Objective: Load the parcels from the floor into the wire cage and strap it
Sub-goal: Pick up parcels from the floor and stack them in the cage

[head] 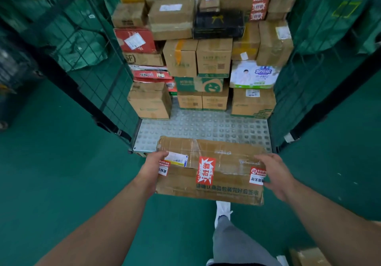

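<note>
- Green sacks (82,47) show through the mesh at far left, blurred.
- The cage (115,92) stands open at the front, with mesh walls on both sides and a studded metal plate (206,127) as its bottom.
- Parcels (181,59) are stacked against its back. A red one (135,40) is on the left, a black one (218,24) is high in the middle, and a white printed pack (254,74) is on the right. The rest are brown cartons.
- The front of the plate is bare.
- The left hand (153,166) grasps the left end of the box (226,158) with its thumb over the top edge. Its fingers are hidden behind the box.
- The box is held in the air above the green floor (61,162), with its far edge over the cage's front lip.
- It is long, brown, dented cardboard wrapped in wrinkled clear tape. It has a white label on the left, a red sticker in the middle, a red-and-white sticker at each end, and a printed line along the near side.
- The right hand (275,175) presses flat against the box's right end with its fingers straight.
- A white shoe (222,210) and a grey trouser leg show below the box.
- Another carton (307,255) is cut off at the bottom right.
- The top of the stack runs out of view.
</note>
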`<action>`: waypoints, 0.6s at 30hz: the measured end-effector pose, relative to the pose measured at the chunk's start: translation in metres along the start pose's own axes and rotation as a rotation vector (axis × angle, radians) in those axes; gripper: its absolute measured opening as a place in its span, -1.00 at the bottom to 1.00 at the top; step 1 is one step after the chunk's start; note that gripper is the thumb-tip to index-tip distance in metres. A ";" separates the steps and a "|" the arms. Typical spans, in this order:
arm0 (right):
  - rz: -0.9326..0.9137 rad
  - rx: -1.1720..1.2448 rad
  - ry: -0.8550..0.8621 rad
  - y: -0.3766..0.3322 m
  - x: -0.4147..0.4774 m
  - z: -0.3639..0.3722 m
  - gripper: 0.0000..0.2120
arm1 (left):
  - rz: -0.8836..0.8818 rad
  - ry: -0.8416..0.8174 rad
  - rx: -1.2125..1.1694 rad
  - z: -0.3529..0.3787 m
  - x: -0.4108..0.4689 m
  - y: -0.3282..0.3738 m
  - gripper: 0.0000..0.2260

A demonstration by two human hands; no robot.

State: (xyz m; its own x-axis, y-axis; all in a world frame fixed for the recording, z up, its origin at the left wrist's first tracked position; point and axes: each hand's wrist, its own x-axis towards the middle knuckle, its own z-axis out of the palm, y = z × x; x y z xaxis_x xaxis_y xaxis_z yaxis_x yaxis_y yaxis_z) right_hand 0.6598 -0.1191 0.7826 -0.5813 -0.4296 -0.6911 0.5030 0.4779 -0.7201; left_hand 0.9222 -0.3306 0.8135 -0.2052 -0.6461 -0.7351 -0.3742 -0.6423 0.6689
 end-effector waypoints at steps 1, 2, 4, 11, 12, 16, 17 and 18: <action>0.000 0.003 -0.002 -0.009 0.012 0.003 -0.75 | -0.008 0.000 0.008 0.004 0.014 0.009 -0.60; 0.005 0.006 -0.001 -0.019 0.027 0.008 -0.75 | -0.010 0.002 0.010 0.009 0.026 0.020 -0.58; 0.032 0.042 -0.006 -0.046 0.055 0.020 -0.65 | -0.008 0.001 0.007 0.020 0.051 0.045 -0.63; 0.095 0.031 -0.043 -0.136 0.148 0.067 -0.63 | -0.028 0.041 0.017 0.036 0.127 0.126 -0.66; 0.090 0.018 -0.051 -0.150 0.160 0.076 -0.61 | -0.037 0.050 0.012 0.037 0.135 0.137 -0.67; 0.115 0.000 -0.068 -0.190 0.203 0.113 -0.54 | -0.077 0.090 -0.045 0.029 0.170 0.168 -0.72; 0.129 -0.008 -0.069 -0.198 0.216 0.124 -0.55 | -0.083 0.098 -0.046 0.025 0.186 0.176 -0.74; 0.146 -0.008 -0.077 -0.204 0.224 0.133 -0.57 | -0.087 0.103 -0.040 0.024 0.196 0.187 -0.75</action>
State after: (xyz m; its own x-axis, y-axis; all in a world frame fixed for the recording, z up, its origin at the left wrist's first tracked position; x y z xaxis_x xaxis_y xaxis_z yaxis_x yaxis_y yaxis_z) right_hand 0.5121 -0.4152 0.7662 -0.4511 -0.4126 -0.7914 0.5731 0.5459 -0.6112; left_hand 0.7905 -0.5674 0.7918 -0.0789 -0.6248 -0.7768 -0.3494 -0.7125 0.6085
